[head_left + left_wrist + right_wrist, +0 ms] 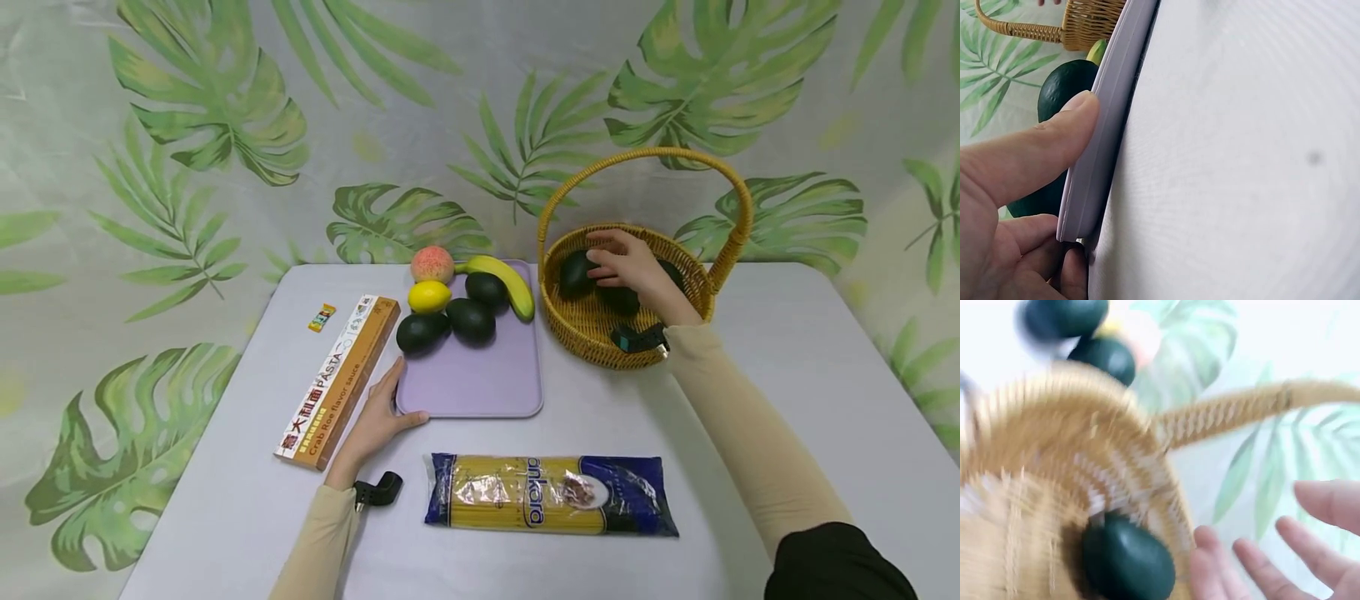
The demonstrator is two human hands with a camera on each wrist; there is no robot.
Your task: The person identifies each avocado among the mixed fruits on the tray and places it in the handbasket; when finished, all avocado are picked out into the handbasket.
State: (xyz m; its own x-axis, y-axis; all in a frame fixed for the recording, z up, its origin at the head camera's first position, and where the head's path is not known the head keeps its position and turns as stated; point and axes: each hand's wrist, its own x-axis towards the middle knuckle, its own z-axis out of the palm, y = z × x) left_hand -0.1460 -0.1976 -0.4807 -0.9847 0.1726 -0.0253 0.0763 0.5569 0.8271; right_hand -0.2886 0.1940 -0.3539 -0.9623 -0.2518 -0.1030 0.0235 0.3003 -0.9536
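Right hand (pixel 628 267) loosely spread, empty, over basket (pixel 592 346) avocados (pixel 576 275); best clear handle (pixel 660 152). Left hand (pixel 377 422) grips tray (pixel 472 383) near-left corner.

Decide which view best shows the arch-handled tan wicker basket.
The head view: the basket fits entirely in frame, though the right hand covers part. The left wrist view shows its cropped side and handle; the right wrist view, its blurred interior and handle.

on the white table (pixel 817 367) sits a lilac tray (pixel 472 383); right of it, a wicker basket (pixel 581 342); left, a pasta box (pixel 337 383) and wrapped sweet (pixel 322 317); in front, an ankara spaghetti packet (pixel 517 496).
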